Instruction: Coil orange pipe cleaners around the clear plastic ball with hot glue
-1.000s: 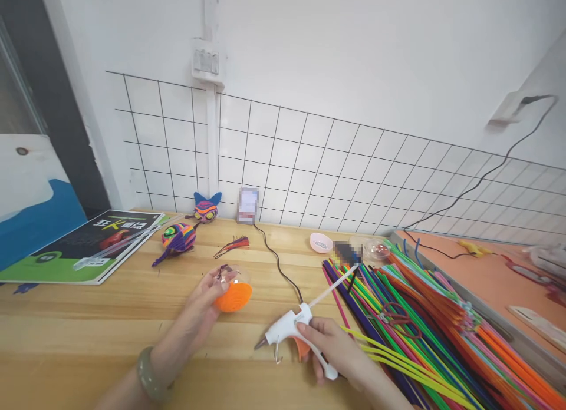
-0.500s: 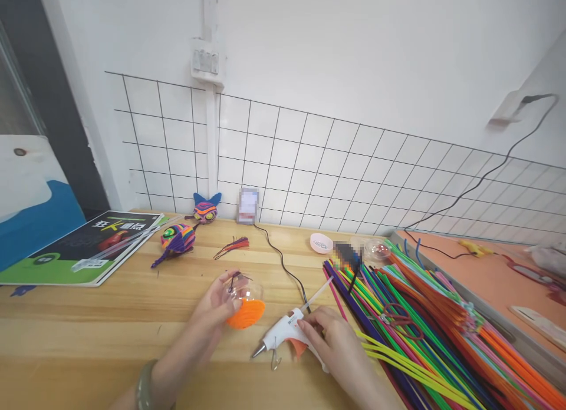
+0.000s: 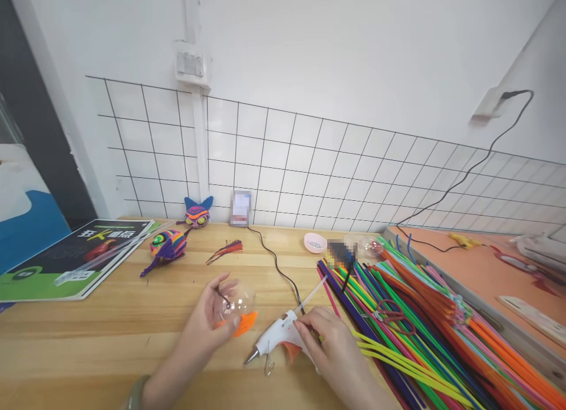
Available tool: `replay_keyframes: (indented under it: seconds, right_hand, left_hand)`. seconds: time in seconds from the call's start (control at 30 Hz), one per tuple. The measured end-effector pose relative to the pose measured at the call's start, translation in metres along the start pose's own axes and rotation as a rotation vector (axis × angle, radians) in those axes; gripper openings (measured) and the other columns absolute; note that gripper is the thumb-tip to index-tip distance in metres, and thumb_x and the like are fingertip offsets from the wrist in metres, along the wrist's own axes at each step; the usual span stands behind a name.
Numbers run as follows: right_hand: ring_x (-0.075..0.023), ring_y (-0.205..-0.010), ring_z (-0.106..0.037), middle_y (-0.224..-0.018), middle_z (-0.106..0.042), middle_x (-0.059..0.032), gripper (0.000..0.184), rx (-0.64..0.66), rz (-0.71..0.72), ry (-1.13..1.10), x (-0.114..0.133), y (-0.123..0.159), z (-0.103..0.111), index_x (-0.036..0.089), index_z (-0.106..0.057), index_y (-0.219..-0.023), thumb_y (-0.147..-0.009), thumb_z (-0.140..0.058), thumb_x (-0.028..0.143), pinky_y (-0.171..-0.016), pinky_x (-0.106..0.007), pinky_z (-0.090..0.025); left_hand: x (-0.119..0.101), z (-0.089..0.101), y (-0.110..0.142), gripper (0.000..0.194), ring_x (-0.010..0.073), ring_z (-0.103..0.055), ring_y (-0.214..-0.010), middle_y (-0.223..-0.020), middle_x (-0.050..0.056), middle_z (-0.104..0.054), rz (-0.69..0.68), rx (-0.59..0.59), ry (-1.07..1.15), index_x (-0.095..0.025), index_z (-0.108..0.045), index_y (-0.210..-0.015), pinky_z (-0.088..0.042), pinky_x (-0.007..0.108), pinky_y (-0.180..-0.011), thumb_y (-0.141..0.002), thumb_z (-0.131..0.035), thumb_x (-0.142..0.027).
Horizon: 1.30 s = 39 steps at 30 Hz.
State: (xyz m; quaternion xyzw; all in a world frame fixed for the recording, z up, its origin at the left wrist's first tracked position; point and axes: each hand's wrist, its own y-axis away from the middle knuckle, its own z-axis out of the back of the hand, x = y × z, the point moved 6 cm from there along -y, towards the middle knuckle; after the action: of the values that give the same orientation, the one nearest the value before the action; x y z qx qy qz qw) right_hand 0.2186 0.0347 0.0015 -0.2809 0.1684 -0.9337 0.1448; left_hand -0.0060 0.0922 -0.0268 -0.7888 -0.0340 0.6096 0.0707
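My left hand [image 3: 211, 318] is closed around a clear plastic ball [image 3: 241, 295], its thumb across the front. Orange pipe cleaner [image 3: 246, 324] covers the lower side of the ball, and a small dark loop shows at its upper left. A white hot glue gun [image 3: 275, 336] rests on its wire stand, nozzle to the left, glue stick out of the back. Over its rear and handle is my right hand [image 3: 329, 345], fingertips pinched together against the gun's body. Whatever lies in that pinch is too small or hidden to make out.
Pipe cleaners [image 3: 411, 316] in many colours lie on the right with red-handled scissors [image 3: 395, 317] on top. Behind stand a pink dish [image 3: 315, 242], a phone-like device [image 3: 241, 208] and two striped figures, one a fish-like shape [image 3: 168, 245]. Books [image 3: 75, 257] lie left.
My left hand has turned the ball, so less of the orange part shows and more clear plastic faces me. The view has shifted slightly; my right hand and the glue gun keep their places.
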Motion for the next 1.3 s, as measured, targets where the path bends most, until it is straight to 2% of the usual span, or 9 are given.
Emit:
replay_keyframes:
  seconds: [0.13,0.33,0.47,0.6,0.83,0.93,1.07,1.17,1.3]
  right_hand:
    - [-0.0216,-0.080,-0.061,-0.087,-0.066,-0.0063,0.016,-0.049,0.145,-0.067,0.014,0.002,0.003,0.020,-0.062,-0.099,-0.093,-0.048,0.017,-0.069,-0.033,-0.050]
    - [-0.0223,-0.094,-0.057,-0.104,-0.060,-0.0111,0.052,-0.049,0.384,-0.032,0.039,0.010,-0.003,0.023,-0.039,-0.138,-0.090,-0.041,0.003,-0.078,-0.036,-0.052]
    - [-0.0212,-0.088,-0.058,-0.100,-0.058,-0.0105,0.069,-0.075,0.473,0.033,0.053,0.011,-0.001,0.027,-0.030,-0.145,-0.084,-0.036,-0.003,-0.071,-0.034,-0.054]
    - [-0.0195,-0.079,-0.059,-0.095,-0.059,-0.0092,0.073,-0.099,0.497,0.057,0.054,0.011,-0.002,0.028,-0.027,-0.146,-0.082,-0.035,-0.005,-0.065,-0.032,-0.054]
    - [-0.0231,-0.096,-0.058,-0.107,-0.059,-0.0139,0.047,-0.040,0.275,0.078,0.025,0.006,-0.009,0.017,-0.046,-0.134,-0.089,-0.040,0.005,-0.080,-0.035,-0.053]
    - [-0.0227,-0.095,-0.060,-0.103,-0.063,-0.0118,0.033,0.078,0.022,0.263,0.001,-0.002,-0.003,0.016,-0.060,-0.117,-0.091,-0.042,0.009,-0.082,-0.033,-0.051]
    - [-0.0272,-0.091,-0.061,-0.090,-0.067,-0.0137,0.031,0.149,-0.256,0.474,-0.041,-0.006,0.015,0.015,-0.071,-0.089,-0.091,-0.041,0.008,-0.080,-0.036,-0.047]
    - [-0.0286,-0.083,-0.063,-0.080,-0.069,-0.0144,0.029,0.194,-0.363,0.537,-0.067,-0.004,0.020,0.015,-0.071,-0.074,-0.085,-0.046,0.006,-0.072,-0.034,-0.045]
    - [-0.0274,-0.088,-0.064,-0.085,-0.073,-0.0108,0.018,0.256,-0.385,0.546,-0.074,-0.001,0.014,0.018,-0.072,-0.078,-0.081,-0.056,0.011,-0.071,-0.030,-0.043]
  left_hand:
    - [-0.002,-0.005,0.008,0.067,0.0346,-0.048,-0.125,-0.130,0.018,-0.053,-0.090,0.008,-0.102,-0.022,-0.044,-0.124,-0.038,0.052,-0.104,-0.063,-0.073,-0.026]
    - [-0.010,-0.017,0.030,0.065,0.0375,-0.046,-0.128,-0.135,0.014,-0.055,-0.151,0.091,-0.297,-0.025,-0.055,-0.124,-0.035,0.051,-0.108,-0.062,-0.072,-0.014]
    - [-0.021,-0.017,0.038,0.066,0.0410,-0.049,-0.123,-0.128,0.013,-0.062,-0.177,0.012,-0.284,-0.027,-0.065,-0.117,-0.032,0.053,-0.109,-0.054,-0.076,-0.010]
    - [-0.020,-0.022,0.038,0.064,0.0422,-0.050,-0.123,-0.127,0.013,-0.064,-0.048,0.092,-0.240,-0.026,-0.069,-0.111,-0.033,0.054,-0.109,-0.051,-0.077,-0.008]
    - [-0.019,-0.019,0.038,0.068,0.0391,-0.047,-0.126,-0.130,0.013,-0.060,-0.113,0.036,-0.255,-0.027,-0.064,-0.117,-0.032,0.052,-0.110,-0.053,-0.074,-0.007]
    - [-0.011,-0.017,0.029,0.064,0.0376,-0.046,-0.128,-0.131,0.015,-0.059,-0.052,0.061,-0.187,-0.024,-0.061,-0.118,-0.031,0.050,-0.111,-0.056,-0.076,-0.012]
    - [-0.005,-0.006,0.013,0.064,0.0368,-0.051,-0.123,-0.126,0.015,-0.060,-0.038,-0.077,-0.034,-0.022,-0.057,-0.116,-0.040,0.048,-0.103,-0.055,-0.078,-0.021]
    - [-0.001,-0.002,0.004,0.067,0.0356,-0.056,-0.115,-0.115,0.015,-0.064,0.027,-0.115,0.040,-0.021,-0.056,-0.114,-0.048,0.041,-0.092,-0.053,-0.081,-0.031]
    - [0.003,0.003,0.000,0.073,0.0355,-0.059,-0.111,-0.115,0.016,-0.065,0.122,-0.148,0.068,-0.022,-0.057,-0.114,-0.049,0.040,-0.089,-0.048,-0.085,-0.037]
